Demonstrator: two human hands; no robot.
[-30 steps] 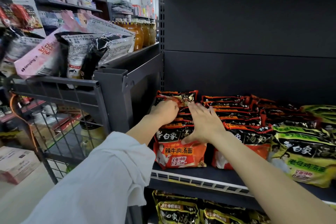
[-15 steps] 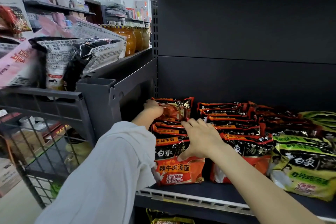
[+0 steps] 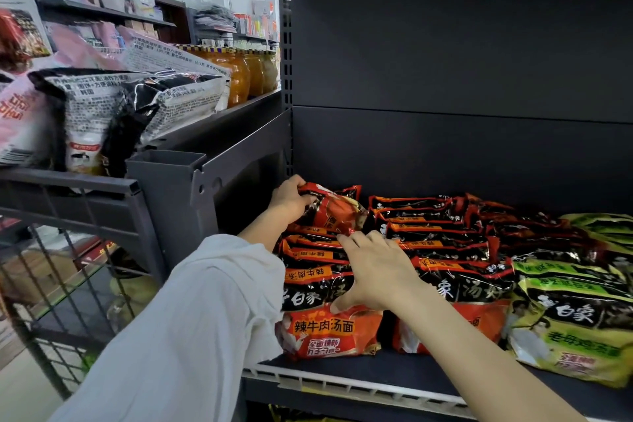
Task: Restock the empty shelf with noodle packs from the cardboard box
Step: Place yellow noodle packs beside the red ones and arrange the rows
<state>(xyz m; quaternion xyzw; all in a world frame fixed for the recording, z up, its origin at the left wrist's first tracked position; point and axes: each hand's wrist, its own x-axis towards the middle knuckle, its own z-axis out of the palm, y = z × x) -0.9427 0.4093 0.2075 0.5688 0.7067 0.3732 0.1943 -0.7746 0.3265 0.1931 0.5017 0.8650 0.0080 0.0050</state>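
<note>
Gripping the rearmost red noodle pack at its left end, the left hand curls its fingers round the wrapper edge and holds the pack tilted, raised above the row beneath it. This pack sits at the back left corner of the shelf, close to the dark back panel. The likely purpose is to seat it behind the overlapping row of red packs, so that each label faces the aisle.

The right hand lies flat across the same row, fingers spread and nearly straight, thumb stretched toward the front pack. It grips nothing; the pressure appears to keep the shingled packs from sliding forward during the rear adjustment.

A second red row lies just beside the first, and yellow-green packs follow on the right. The cardboard box is not in view. Jars and large bags occupy the neighbouring rack.
</note>
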